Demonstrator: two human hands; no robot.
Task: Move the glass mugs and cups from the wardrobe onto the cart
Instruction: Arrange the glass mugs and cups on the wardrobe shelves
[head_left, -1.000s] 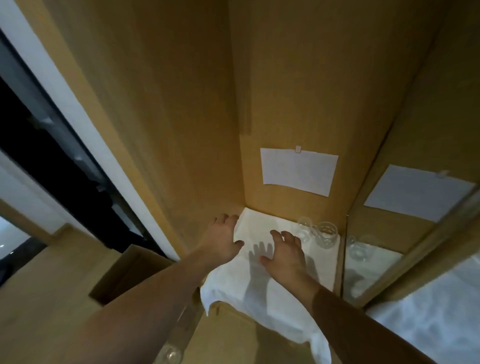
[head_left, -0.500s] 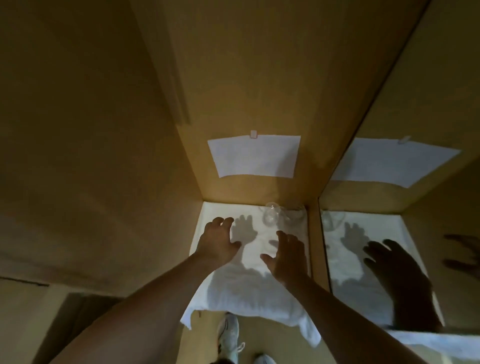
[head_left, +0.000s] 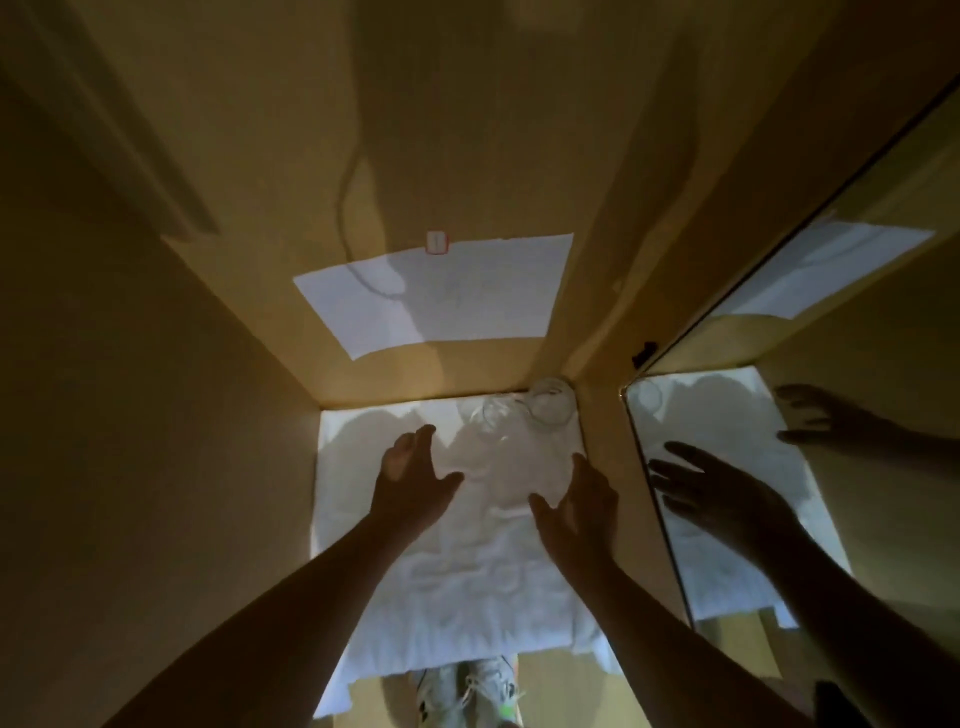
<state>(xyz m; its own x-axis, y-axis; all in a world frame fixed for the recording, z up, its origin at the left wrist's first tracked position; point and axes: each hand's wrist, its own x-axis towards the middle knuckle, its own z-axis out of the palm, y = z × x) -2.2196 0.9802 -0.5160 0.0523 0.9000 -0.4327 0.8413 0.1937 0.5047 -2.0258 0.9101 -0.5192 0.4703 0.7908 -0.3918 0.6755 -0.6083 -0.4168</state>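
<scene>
I've leaned further into the wardrobe (head_left: 156, 415) than a second ago, so the white cloth (head_left: 467, 582) on its shelf now fills my view, with a mirror panel (head_left: 831, 467) on the right. My left hand (head_left: 410, 480) and right hand (head_left: 582, 506) have lifted off the cloth and turned palms inward, fingers spread and holding nothing. Two glass mugs (head_left: 524, 413) stand touching in the back right corner, beyond both hands. I judge the reach has begun, no grasp yet.
</scene>
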